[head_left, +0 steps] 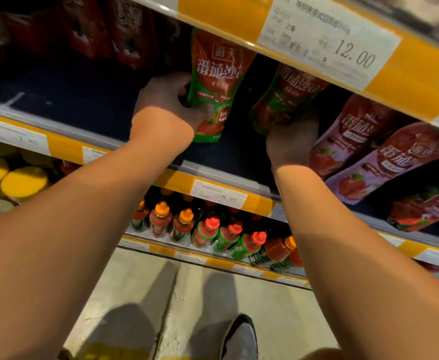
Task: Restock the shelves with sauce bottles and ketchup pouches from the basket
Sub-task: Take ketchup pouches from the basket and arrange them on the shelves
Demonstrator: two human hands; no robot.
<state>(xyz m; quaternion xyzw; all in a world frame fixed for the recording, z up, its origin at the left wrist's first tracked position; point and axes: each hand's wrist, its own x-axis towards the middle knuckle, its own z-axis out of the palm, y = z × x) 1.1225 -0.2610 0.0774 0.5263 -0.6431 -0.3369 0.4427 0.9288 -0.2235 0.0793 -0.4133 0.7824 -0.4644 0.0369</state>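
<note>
Supermarket shelving fills the view. On the dark middle shelf (pixel 83 81), the left hand (pixel 166 100) curls its fingers round a green ketchup pouch (pixel 213 84) at 12 o'clock. The right hand (pixel 291 141) grips a second pouch (pixel 286 97) at 1 o'clock, beside purple pouches (pixel 353 141). Risk: either soft pouch may slump or topple when released, since neither stands braced.

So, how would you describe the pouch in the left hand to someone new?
Find the dark middle shelf under the 12.00 price tag. The left hand grips a ketchup pouch there; it stands upright, unlike the tilted one beside it.
</note>
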